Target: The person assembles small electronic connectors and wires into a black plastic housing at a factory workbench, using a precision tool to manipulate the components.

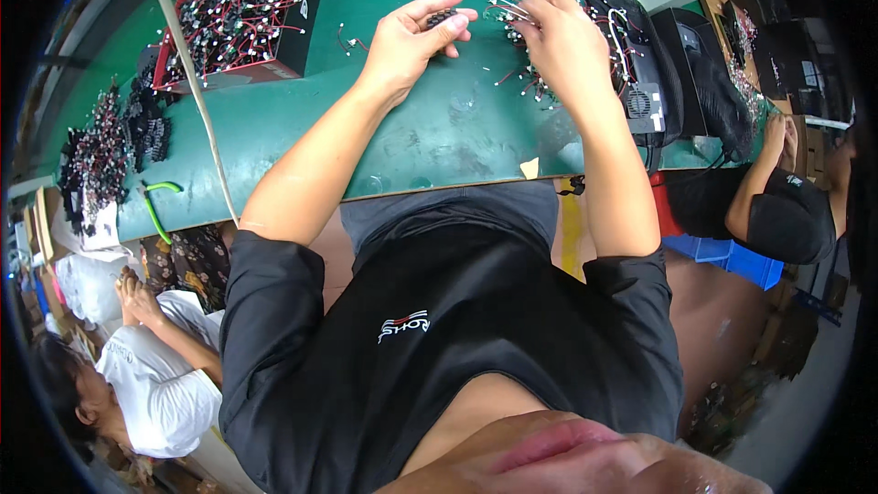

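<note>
A small black part (441, 16) is pinched between thumb and fingers of the left hand (412, 37), above the green bench (439, 128). Thin wires (512, 7) are gripped by the closed right hand (558, 27), just beside it. A slack pinch could drop the part among the loose wired pieces (526, 82).

From my feed, the small black part (441, 16) in the left hand (412, 37) is mostly covered by the fingers, so I cannot tell its shape. The right hand (558, 32) hides its own grip on the thin wires (508, 7), and the wired bits under it blur together. The black box (247, 9) on the counter (439, 137) is cut off at the top edge, perhaps holding similar parts.
</note>
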### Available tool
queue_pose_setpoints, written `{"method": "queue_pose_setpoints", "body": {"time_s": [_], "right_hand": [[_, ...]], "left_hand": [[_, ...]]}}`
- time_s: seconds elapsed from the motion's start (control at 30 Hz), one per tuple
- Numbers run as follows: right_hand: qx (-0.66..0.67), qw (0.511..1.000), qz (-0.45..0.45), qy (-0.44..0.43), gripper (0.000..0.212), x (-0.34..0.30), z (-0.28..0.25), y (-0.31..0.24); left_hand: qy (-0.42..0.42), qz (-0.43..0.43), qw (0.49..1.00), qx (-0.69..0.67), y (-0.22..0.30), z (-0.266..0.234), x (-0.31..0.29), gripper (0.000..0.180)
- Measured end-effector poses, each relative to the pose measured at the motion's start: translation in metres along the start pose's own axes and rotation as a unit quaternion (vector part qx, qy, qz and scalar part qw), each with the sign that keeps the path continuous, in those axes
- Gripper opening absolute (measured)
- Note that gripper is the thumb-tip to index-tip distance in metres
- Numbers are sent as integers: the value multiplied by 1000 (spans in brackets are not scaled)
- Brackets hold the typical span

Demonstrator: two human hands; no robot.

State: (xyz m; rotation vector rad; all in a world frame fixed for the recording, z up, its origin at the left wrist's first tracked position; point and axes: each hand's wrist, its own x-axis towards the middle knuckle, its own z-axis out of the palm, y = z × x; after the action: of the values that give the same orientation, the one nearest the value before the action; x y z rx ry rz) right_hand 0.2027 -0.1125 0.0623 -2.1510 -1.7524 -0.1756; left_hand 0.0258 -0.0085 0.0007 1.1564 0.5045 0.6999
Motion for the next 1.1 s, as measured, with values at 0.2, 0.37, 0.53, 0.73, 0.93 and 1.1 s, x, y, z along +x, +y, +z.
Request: {"method": "queue_pose_setpoints", "body": {"time_s": [0.2, 0.37, 0.53, 0.73, 0.93, 1.1], "right_hand": [[-67, 995, -29, -74, 21, 45, 31, -3], [-31, 993, -73, -86, 15, 48, 34, -2], [225, 969, -96, 21, 14, 19, 3, -4], [353, 931, -42, 82, 16, -28, -7, -14], [288, 934, -126, 169, 18, -35, 0, -9], [345, 916, -94, 183, 19, -44, 4, -7]], "left_hand": [[30, 74, 995, -57, -7, -7, 5, 37], [102, 76, 989, -79, -10, -11, 5, 37], [48, 65, 991, -102, -7, -10, 2, 39], [-123, -24, 989, -81, -7, 10, -13, 33], [-171, -32, 984, -45, -5, 13, -13, 32], [-148, 8, 984, -94, -4, 17, -17, 36]]}}
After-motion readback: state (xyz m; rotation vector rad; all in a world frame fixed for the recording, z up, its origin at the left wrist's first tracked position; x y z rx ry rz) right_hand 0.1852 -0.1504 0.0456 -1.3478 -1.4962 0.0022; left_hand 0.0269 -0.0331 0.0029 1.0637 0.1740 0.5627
